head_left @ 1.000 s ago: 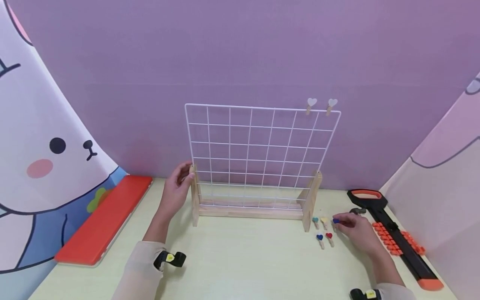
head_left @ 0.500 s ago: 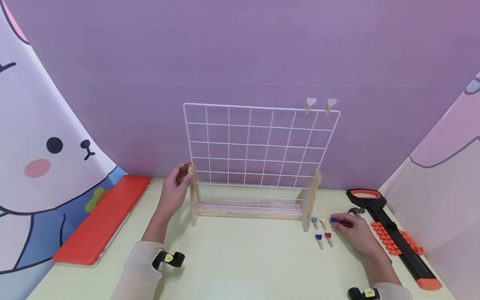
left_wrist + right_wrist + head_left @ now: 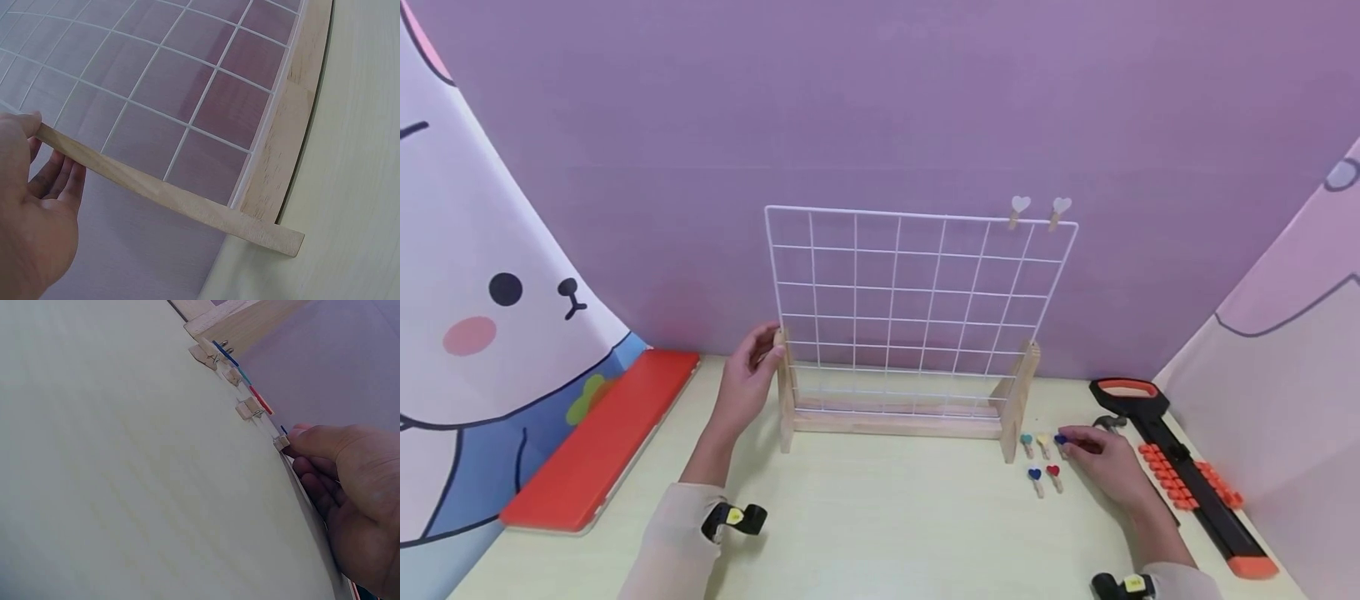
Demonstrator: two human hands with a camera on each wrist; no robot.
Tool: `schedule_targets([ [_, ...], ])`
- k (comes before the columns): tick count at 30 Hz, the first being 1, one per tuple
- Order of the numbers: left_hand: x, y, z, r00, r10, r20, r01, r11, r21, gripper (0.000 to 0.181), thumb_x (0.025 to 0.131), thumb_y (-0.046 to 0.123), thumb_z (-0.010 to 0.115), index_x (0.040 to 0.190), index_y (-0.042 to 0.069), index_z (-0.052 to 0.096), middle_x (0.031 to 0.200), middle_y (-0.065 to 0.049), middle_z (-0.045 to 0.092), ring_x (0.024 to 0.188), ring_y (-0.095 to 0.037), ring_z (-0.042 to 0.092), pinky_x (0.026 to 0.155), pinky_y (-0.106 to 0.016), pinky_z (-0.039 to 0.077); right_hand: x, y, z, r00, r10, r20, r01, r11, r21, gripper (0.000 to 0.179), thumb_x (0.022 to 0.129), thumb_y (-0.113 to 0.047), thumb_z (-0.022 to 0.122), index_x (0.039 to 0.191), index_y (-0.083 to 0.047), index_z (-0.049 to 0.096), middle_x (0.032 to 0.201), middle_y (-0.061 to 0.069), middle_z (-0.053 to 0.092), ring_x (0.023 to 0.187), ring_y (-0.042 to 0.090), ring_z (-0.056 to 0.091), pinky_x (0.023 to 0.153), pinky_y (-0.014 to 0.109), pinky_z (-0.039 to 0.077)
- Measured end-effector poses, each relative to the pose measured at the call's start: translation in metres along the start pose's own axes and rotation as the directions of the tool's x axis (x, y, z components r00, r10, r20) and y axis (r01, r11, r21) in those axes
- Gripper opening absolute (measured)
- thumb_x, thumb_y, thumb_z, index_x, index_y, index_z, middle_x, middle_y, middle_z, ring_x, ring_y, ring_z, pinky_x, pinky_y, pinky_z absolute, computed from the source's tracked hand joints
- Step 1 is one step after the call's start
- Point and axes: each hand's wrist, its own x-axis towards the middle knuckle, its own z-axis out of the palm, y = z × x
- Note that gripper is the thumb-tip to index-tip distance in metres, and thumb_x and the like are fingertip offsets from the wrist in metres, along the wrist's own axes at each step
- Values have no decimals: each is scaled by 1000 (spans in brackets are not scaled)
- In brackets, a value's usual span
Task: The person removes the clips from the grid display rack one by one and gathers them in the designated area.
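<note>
A white wire grid (image 3: pixel 945 217) stands in a wooden stand (image 3: pixel 895 425) at mid-table. My left hand (image 3: pixel 745 387) holds the stand's left upright (image 3: pixel 169 187), thumb on one side and fingers on the other. Two clothespins with white hearts (image 3: pixel 1020 204) sit on the grid's top bar at the right. My right hand (image 3: pixel 1108 462) pinches a clothespin (image 3: pixel 281 442) with a dark blue heart, down at the table. Beside it lie clothespins with a teal heart (image 3: pixel 1027 439), a yellow heart (image 3: pixel 1042 439), a blue heart (image 3: pixel 1035 473) and a red heart (image 3: pixel 1053 471).
A long red flat panel (image 3: pixel 610 442) lies at the left. Along the right side is a black-and-orange long tool (image 3: pixel 1195 475) with rows of orange pieces. A dark metal hammer-like head (image 3: pixel 1110 423) shows behind my right hand. A purple backdrop (image 3: pixel 880 100) rises behind the table.
The head view has shifted slightly, so everything sits a little further left. Both hands stay in place, the left on the upright and the right at the dark blue heart clothespin.
</note>
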Motion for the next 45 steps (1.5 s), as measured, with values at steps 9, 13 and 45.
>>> schedule_targets([
  [9, 1, -1, 0, 1000, 11, 1, -11, 1000, -2, 42, 107, 13, 57, 146, 0, 50, 141, -23, 57, 116, 1, 56, 98, -4, 47, -1, -1, 1, 1000, 7, -6, -6, 1000, 18, 35, 99, -20, 71, 132, -8, 70, 129, 18, 71, 108, 12, 63, 80, 13, 53],
  [13, 1, -1, -1, 1000, 18, 4, -18, 1000, -13, 43, 107, 12, 56, 147, 0, 49, 141, -23, 57, 116, 1, 56, 98, -5, 48, -2, -1, 1, 1000, 11, -13, -11, 999, 37, 36, 100, -21, 70, 133, -9, 69, 130, 17, 70, 102, -2, 59, 80, 12, 53],
  [45, 0, -1, -1, 1000, 4, 7, -4, 1000, -6, 43, 107, 14, 57, 147, 1, 49, 142, -23, 56, 117, 1, 56, 98, -4, 47, 20, -122, -121, 939, -223, -261, 277, 941, 195, 40, 104, -32, 62, 135, -7, 66, 118, -22, 71, 111, -2, 63, 91, 1, 44],
])
